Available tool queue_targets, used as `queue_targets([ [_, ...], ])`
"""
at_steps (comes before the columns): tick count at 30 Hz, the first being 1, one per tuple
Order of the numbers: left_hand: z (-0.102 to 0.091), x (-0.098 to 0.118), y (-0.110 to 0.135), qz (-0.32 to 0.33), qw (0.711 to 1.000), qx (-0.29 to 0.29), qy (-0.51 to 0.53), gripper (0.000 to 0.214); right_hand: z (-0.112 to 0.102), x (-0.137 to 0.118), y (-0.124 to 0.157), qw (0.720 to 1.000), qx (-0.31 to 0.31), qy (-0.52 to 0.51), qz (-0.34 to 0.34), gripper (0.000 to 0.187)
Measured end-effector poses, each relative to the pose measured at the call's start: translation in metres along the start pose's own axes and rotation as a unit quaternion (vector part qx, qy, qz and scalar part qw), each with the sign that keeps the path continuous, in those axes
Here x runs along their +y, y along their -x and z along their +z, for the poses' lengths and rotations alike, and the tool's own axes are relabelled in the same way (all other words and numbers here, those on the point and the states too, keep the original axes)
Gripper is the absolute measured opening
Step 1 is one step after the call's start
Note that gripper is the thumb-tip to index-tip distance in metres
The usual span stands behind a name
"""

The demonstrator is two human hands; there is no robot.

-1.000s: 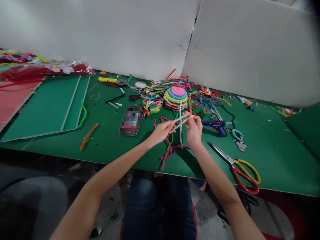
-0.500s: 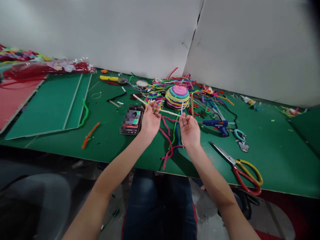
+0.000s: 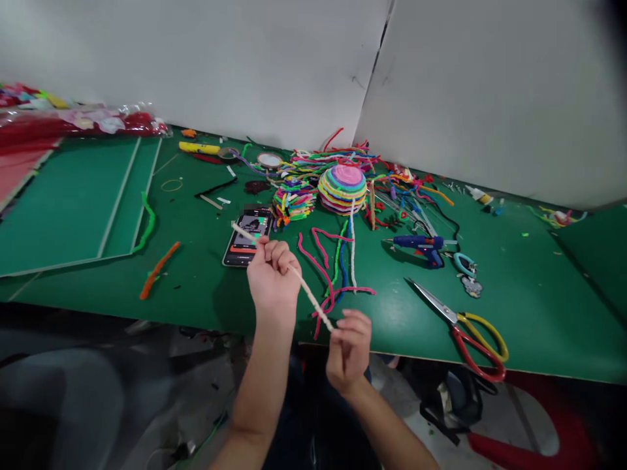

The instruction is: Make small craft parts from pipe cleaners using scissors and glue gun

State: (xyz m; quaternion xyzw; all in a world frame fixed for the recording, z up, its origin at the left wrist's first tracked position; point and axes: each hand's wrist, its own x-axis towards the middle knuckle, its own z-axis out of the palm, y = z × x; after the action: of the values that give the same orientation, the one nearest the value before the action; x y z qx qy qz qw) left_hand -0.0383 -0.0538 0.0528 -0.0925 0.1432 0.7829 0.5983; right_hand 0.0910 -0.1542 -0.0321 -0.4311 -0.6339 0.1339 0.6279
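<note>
A cream pipe cleaner runs slantwise between my two hands above the green table's front part. Closed around its middle is my left hand, with one end poking out past the fingers over a phone. My right hand pinches the other end, lower and nearer to me. Loose pink, green, blue and white pipe cleaners lie on the table just beyond my hands. Behind them sits a striped dome of coiled pipe cleaners, beside a bundle of short multicoloured pieces.
Large scissors lie at the right near the table edge. A blue glue gun and small turquoise-handled pliers are behind them. Green boards and a plastic bag occupy the left. An orange pipe cleaner lies by the boards.
Both hands have come down towards me, the right one most. The pipe cleaner has gone from nearly level to a steep slant, still held by both hands.
</note>
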Motion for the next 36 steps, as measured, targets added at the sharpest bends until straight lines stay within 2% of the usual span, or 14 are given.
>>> queue_targets([
  [3, -0.002, -0.005, -0.001, -0.007, 1.000, 0.003, 0.028, 0.032, 0.004, -0.008, 0.003, 0.996, -0.022, 0.029, -0.078, 0.026],
  [8, 0.009, -0.004, -0.012, -0.184, 0.973, -0.065, -0.120, 0.031, -0.023, -0.013, -0.044, 0.970, -0.230, 0.027, -0.080, 0.018],
  [11, 0.008, -0.005, -0.024, -0.198, 0.942, -0.093, -0.255, 0.026, -0.042, 0.007, -0.092, 0.973, -0.201, 0.104, 0.035, 0.010],
  [15, -0.006, -0.023, -0.048, -0.136, 0.867, -0.117, -0.466, 0.015, -0.038, 0.049, -0.153, 0.890, -0.307, 0.295, 0.161, 0.023],
  [17, -0.014, -0.033, -0.058, -0.053, 0.787, -0.135, -0.600, 0.021, -0.027, 0.064, -0.168, 0.819, -0.399, 0.363, 0.194, 0.029],
  [20, -0.023, -0.041, -0.064, 0.154, 0.580, -0.210, -0.772, 0.043, -0.012, 0.075, -0.170, 0.763, -0.481, 0.372, 0.220, 0.026],
  [23, -0.025, -0.041, -0.063, 0.270, 0.356, -0.236, -0.863, 0.053, -0.011, 0.077, -0.166, 0.779, -0.458, 0.372, 0.213, 0.018],
  [25, -0.021, -0.040, -0.062, 0.301, 0.267, -0.225, -0.888, 0.051, -0.016, 0.078, -0.167, 0.800, -0.421, 0.377, 0.202, 0.018],
  [26, -0.018, -0.040, -0.063, 0.316, 0.247, -0.222, -0.889, 0.048, -0.020, 0.079, -0.169, 0.815, -0.398, 0.374, 0.195, 0.018],
  [27, -0.014, -0.040, -0.065, 0.328, 0.246, -0.224, -0.884, 0.044, -0.024, 0.079, -0.171, 0.832, -0.374, 0.363, 0.188, 0.018],
  [29, -0.007, -0.044, -0.073, 0.316, 0.299, -0.250, -0.865, 0.035, -0.031, 0.080, -0.174, 0.871, -0.327, 0.321, 0.180, 0.018],
  [33, -0.007, -0.057, -0.088, 0.109, 0.534, -0.312, -0.778, 0.031, -0.038, 0.077, -0.172, 0.927, -0.281, 0.193, 0.156, 0.019],
  [34, -0.009, -0.060, -0.089, 0.061, 0.572, -0.322, -0.752, 0.032, -0.038, 0.076, -0.170, 0.937, -0.271, 0.165, 0.146, 0.020],
  [36, -0.016, -0.065, -0.087, 0.005, 0.608, -0.340, -0.717, 0.035, -0.037, 0.074, -0.166, 0.952, -0.244, 0.123, 0.136, 0.019],
])
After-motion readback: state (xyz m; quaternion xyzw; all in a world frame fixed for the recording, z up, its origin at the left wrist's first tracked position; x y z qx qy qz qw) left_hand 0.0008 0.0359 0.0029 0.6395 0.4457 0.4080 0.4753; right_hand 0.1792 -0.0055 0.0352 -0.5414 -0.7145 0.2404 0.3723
